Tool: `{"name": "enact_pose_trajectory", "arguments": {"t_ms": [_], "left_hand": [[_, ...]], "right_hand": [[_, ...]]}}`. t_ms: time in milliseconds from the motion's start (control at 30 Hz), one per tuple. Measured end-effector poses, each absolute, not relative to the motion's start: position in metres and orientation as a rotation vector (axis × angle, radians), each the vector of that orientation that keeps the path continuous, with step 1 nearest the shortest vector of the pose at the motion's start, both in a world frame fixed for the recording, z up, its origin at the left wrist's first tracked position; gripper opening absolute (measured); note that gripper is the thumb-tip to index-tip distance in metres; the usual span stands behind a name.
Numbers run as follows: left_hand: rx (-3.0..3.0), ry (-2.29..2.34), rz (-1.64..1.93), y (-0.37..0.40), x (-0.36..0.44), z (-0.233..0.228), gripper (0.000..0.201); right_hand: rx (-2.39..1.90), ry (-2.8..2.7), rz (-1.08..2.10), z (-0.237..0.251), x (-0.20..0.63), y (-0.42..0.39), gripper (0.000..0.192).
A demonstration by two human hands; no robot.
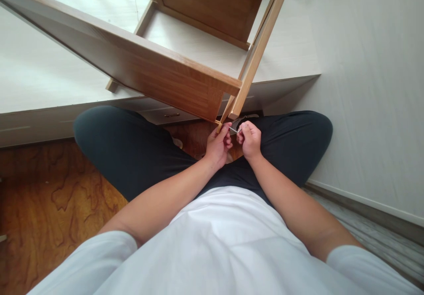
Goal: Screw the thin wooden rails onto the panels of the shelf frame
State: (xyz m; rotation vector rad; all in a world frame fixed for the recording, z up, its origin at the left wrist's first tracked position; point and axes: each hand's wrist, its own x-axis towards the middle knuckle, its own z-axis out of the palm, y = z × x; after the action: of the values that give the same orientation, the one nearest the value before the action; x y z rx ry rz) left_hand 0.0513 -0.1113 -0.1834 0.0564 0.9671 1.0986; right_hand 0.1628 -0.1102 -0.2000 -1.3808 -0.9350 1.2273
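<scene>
From far off, I see a big wood panel [159,72] on the left, sloping down over a pale ledge [49,76]. It looks hard and heavy, so I'd grab its thick edge. Next, my left hand [217,145] seems to pinch the low wood end [219,127], which looks stiff. Between my hands is a bent metal rod [234,130], thin, hard and maybe slippery; I'd hold it by its far right end. There, my right hand [251,140] has its fingers closed on it.

White short-sleeved shirt [212,251], dark blue trousers [132,149], bare forearms [168,198]
</scene>
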Motion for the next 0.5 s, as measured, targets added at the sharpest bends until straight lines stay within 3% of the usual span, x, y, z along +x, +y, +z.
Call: {"name": "enact_pose_trajectory", "arguments": {"t_ms": [133, 333, 500], "left_hand": [[0.026, 0.944, 1.084, -0.111, 0.051, -0.181, 0.032], [-0.017, 0.887, 1.059, -0.112, 0.052, -0.18, 0.028], [-0.005, 0.94, 1.029, -0.111, 0.052, -0.175, 0.026]], "right_hand": [[-1.372, -1.017, 1.17, -0.198, 0.164, -0.113, 0.042], [-1.263, -0.982, 1.467, -0.209, 0.167, -0.114, 0.051], [-1.268, -0.873, 1.501, -0.213, 0.169, -0.114, 0.055]]}}
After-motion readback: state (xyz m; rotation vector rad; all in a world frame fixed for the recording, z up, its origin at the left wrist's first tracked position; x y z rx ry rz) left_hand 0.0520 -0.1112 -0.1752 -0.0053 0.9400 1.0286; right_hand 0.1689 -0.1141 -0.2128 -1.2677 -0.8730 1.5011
